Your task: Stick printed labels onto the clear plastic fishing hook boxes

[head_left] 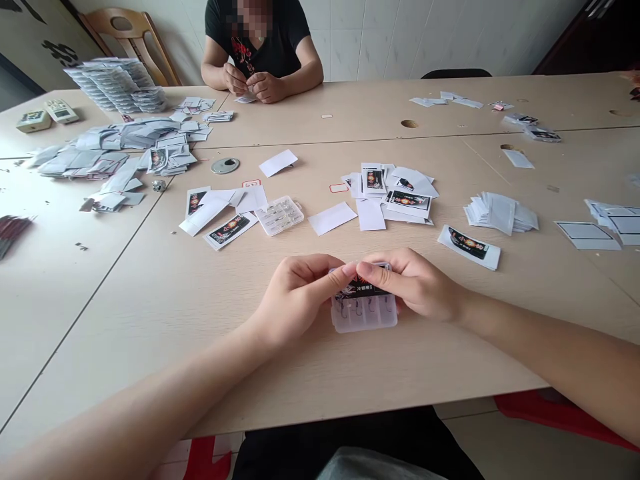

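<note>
My left hand point(300, 293) and my right hand point(413, 283) meet over a small clear plastic box point(364, 313) that rests on the wooden table point(200, 320) near its front edge. Both hands are closed on the box, thumbs and forefingers pinching its far edge. A black printed label with red marks shows on the box between my fingertips. Small hooks are visible inside the box through its clear wall.
A second clear box point(280, 215), loose white cards point(333, 218) and black printed labels point(470, 245) lie beyond my hands. A card stack point(500, 213) sits to the right and big piles point(115, 150) at far left. A person in black point(260, 47) sits opposite, hands together.
</note>
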{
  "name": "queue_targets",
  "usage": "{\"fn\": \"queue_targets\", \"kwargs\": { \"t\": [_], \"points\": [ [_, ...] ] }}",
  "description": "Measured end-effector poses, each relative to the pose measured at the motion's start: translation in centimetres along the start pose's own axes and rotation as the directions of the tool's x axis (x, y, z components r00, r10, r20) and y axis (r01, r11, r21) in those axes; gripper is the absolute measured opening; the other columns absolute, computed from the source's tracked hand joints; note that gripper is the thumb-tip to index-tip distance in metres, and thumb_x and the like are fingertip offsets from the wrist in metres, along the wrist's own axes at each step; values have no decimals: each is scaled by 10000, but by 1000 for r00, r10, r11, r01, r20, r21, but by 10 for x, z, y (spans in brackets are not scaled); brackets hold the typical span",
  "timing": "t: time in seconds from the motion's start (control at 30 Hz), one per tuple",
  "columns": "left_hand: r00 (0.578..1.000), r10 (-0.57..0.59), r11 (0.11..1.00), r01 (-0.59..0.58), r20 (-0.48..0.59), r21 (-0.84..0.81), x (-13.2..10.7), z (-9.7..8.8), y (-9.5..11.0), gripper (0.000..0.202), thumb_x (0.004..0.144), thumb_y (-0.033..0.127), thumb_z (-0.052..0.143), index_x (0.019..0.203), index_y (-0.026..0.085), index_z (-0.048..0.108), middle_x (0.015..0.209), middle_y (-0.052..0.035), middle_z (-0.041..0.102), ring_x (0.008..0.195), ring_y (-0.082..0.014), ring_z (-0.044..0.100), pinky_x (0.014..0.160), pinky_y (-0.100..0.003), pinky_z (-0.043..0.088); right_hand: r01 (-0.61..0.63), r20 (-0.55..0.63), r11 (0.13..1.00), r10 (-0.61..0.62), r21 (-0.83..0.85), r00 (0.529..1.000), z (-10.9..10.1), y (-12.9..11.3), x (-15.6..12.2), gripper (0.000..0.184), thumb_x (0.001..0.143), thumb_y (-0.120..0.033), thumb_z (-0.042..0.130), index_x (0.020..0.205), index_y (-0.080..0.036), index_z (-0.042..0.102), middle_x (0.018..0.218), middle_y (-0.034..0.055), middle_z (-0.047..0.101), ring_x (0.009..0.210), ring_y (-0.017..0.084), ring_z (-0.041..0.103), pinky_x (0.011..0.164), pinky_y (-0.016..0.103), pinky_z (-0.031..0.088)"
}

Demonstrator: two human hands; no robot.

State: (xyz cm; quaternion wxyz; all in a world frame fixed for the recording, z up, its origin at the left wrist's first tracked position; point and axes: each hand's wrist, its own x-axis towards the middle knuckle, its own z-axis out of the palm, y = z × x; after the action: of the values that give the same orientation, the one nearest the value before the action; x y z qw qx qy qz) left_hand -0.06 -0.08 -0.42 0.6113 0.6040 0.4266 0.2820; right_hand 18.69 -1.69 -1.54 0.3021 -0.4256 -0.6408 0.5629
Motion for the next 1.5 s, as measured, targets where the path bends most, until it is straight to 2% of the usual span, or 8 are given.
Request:
{"fn": "queue_targets", "kwargs": {
  "t": [0.1,0.37,0.67,1.0,1.17,1.27,1.43,1.5],
  "points": [
    [999,-26,996,30,46,-81,2,1,0,336,832,433,572,649,157,626,604,-5,534,556,-110,477,515,-228,376,-67,93,988,55,137,994,-2,0,0,392,912,-502,446,754,-162,561,538,-39,423,444,79,377,395,206,290],
    [987,-4,997,-8,162,73,4,-8,2,325,892,438,477,757,159,575,637,-6,525,579,-114,487,553,-241,408,-32,13,962,29,272,999,-4,0,2,436,914,-523,433,775,-142,593,605,2,531,447,77,415,387,203,303],
    [970,44,977,-92,241,194,7,-17,-2,307,933,409,417,865,135,538,754,-5,529,672,-105,480,608,-227,405,-81,79,986,70,146,994,-13,2,0,286,863,-433,586,899,-149,590,595,-30,515,448,58,469,374,145,337],
    [908,-11,1000,1,419,23,7,-22,2,202,917,272,476,1049,137,548,876,-33,570,780,-127,532,731,-258,455,-88,94,986,75,142,993,-14,0,-3,215,881,-367,576,868,-154,560,564,-45,492,423,41,454,357,120,314],
    [911,-64,995,91,406,-47,5,-21,3,199,891,312,528,924,120,568,809,-43,589,733,-135,558,680,-259,455,-106,124,984,88,145,988,-13,-3,-5,223,875,-379,583,840,-161,547,558,-47,505,415,45,465,345,122,299],
    [927,-77,995,97,366,-36,6,-21,0,373,918,423,442,767,106,570,684,-52,589,609,-124,538,610,-263,445,-149,187,976,118,161,975,-10,-6,-7,263,875,-425,567,883,-163,559,604,-31,553,412,48,463,340,136,294],
    [952,-75,994,95,295,-53,8,-21,-3,399,905,455,454,750,110,581,655,-43,579,549,-108,505,563,-253,424,-175,131,980,161,100,978,-8,-8,-9,621,943,-588,207,802,-126,598,465,-1,502,378,77,418,358,183,300],
    [954,-63,992,91,295,-84,9,-20,-4,404,910,463,440,769,114,590,658,-36,575,543,-104,496,565,-255,422,-176,106,981,166,87,980,-8,-5,-8,632,934,-607,213,787,-130,601,439,1,501,373,85,420,362,190,305]
  ]
}}
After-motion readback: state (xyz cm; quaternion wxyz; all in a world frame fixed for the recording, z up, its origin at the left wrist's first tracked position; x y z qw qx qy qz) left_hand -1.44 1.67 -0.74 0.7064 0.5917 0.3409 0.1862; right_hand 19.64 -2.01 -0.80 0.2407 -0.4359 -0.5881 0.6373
